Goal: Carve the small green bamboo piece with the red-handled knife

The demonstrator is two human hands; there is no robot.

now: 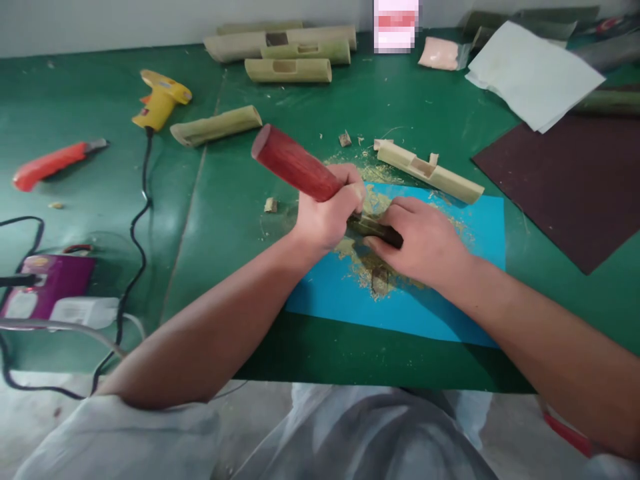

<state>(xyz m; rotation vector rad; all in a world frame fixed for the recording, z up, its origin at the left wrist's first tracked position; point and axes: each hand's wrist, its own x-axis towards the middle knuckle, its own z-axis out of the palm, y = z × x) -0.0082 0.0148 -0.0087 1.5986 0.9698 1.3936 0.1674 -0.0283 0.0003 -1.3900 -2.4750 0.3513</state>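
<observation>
Gripping red handle (295, 163) and bamboo (376, 229), hands (325, 219) (430, 235) face a blurred pink panel (395, 33).

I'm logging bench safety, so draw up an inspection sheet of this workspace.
Surface: green tabletop; blue sheet on it, strewn with shavings.
Work items: dark bamboo piece; red wooden handle, its working end hidden.
Clutter: red utility knife and yellow glue gun at left; white paper at far right.
Hands: left hand grips the red wooden handle; right hand holds the dark bamboo piece.
Cables: black cord from the yellow glue gun drops over the near edge; grey cable at left.
Surroundings: pale wall behind; other people: nothing seen.
</observation>
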